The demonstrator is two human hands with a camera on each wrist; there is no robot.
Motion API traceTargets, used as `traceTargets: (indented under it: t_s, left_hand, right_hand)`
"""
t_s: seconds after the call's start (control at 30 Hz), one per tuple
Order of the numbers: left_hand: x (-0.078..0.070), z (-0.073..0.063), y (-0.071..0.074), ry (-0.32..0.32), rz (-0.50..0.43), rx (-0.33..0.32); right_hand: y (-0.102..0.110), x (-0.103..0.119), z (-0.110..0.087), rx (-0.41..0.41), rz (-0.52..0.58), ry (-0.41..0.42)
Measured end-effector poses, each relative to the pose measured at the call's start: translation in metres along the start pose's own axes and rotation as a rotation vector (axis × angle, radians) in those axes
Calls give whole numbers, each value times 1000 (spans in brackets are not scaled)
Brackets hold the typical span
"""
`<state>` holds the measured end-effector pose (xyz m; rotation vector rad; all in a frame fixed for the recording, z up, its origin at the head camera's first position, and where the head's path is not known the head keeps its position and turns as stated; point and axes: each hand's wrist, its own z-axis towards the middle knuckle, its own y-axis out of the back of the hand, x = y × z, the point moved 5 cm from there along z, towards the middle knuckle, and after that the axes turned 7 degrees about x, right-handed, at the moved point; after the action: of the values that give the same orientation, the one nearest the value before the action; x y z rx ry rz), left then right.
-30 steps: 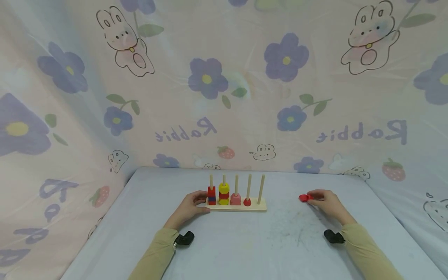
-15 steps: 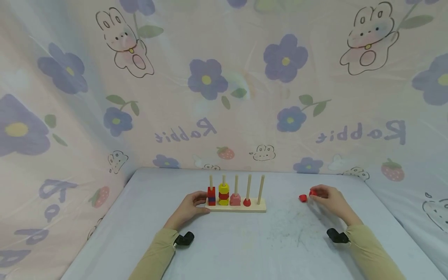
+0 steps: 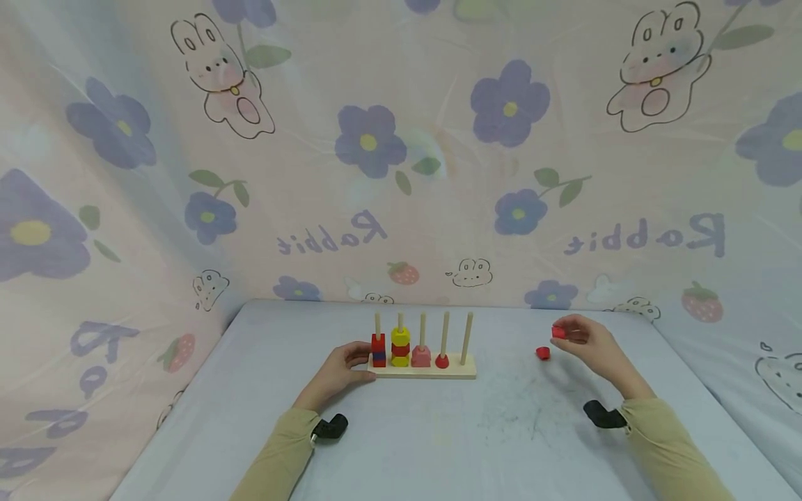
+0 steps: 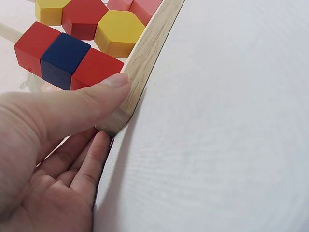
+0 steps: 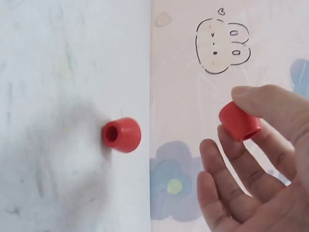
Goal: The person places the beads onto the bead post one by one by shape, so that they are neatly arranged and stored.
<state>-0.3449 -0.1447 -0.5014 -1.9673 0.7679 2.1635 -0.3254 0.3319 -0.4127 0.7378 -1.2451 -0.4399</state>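
Observation:
At the left end of a wooden peg stacker [image 3: 426, 372], my left hand [image 3: 338, 372] grips the base, thumb on its front edge and fingers behind. Its pegs carry red and blue square blocks [image 4: 60, 60], yellow and red hexagonal blocks [image 3: 401, 346], a pink block [image 3: 422, 357] and a small red piece [image 3: 442, 361]; the rightmost peg is bare. Over the table on the right, my right hand [image 3: 589, 344] pinches a red tapered bead [image 5: 237, 121] between thumb and fingers. A second red tapered bead [image 5: 123, 135], its hole showing, lies on the table below that hand.
A white-covered table [image 3: 438, 438] extends around the stacker, with grey smudges at centre right. Behind it hangs a curtain [image 3: 438, 209] printed with rabbits and flowers. Black wrist cameras [image 3: 330, 426] sit at both sleeves.
My right hand has lifted one red bead up and away from the other, which stays on the table. The left hand and the stacker have not moved.

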Motion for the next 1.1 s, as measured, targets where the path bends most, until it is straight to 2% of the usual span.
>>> traceTargets:
  t_s: [0.13,0.37,0.47,0.73,0.97,1.1]
  left_hand:
    - [-1,-1,0,-18,-1,-4]
    - [-2,-2,-1,-5,1,-2]
    - [-2,-1,-2,-10,-12,9]
    - [-3,0,-2,-48,-15,16]
    - [-1,1,-1,-8,-2,4]
    - [0,1,-1,4,4,3]
  right_hand:
    - [-5,9,3,11,67,23]
    - [-19,28,13,74,241,66]
    - [-24,38,17,90,269,77]
    - [-25,73,27,69,196,143]
    - [-24,111,36,14,105,240]
    - [-28,129,45,-19,104,290]
